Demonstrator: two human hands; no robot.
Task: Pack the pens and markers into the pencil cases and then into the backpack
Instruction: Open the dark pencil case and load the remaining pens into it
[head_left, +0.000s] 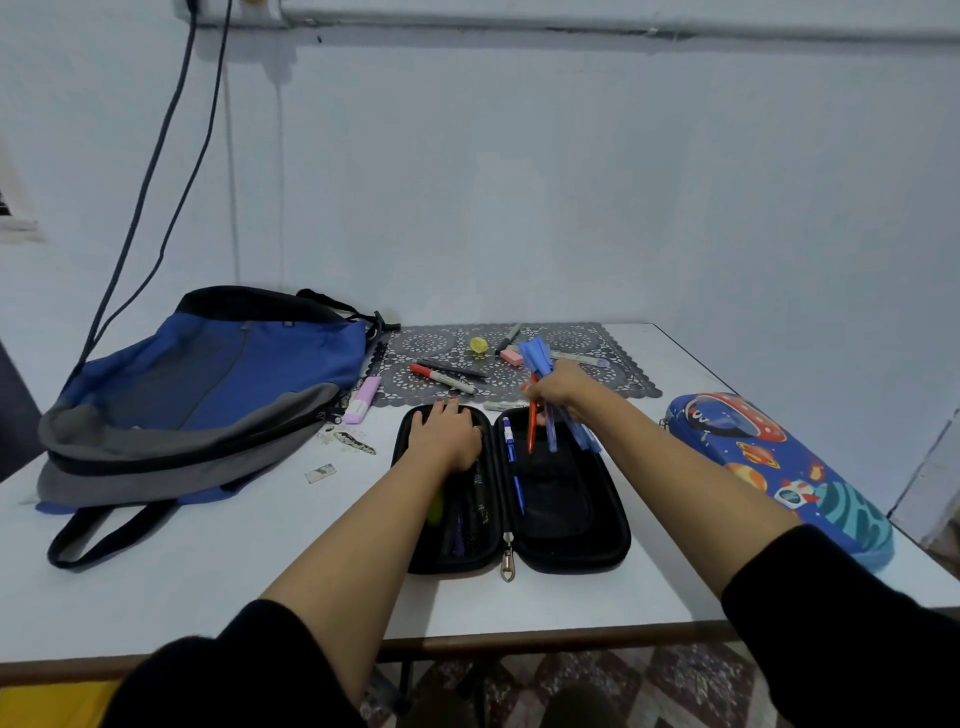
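Pens (563, 434), a bunch of blue ones plus one orange, are gripped in the right hand (558, 387) just right of frame centre. We see its fingers curled round the bunch. The lower ends hang over the far end of the black case (556, 499), right half; we cannot tell whether they touch it. The case lies unzipped and flat at centre frame on the white table (208, 571). The left hand (447, 434) lies palm down on the left half of the case, fingers straight and reaching the far rim, gripping nothing. Under its wrist we make out dark pens and something yellow-green inside that half. A blue pen (511, 452) lies along the inner edge of the right half, beside the hinge.

Above the case a grey lace mat (441, 340) carries a red-capped marker (441, 378), a black pen (452, 368), a pink eraser (511, 356), a small yellow object (478, 345) and a white marker (576, 357). A pink highlighter (362, 399) lies off the mat's left edge, beside the backpack (208, 384). The backpack, blue and grey, lies flat at left of frame. A second case (779, 457), blue with space print, lies closed at right of frame, well apart from the black one. Paper scraps (322, 474) lie between the backpack and the black case.
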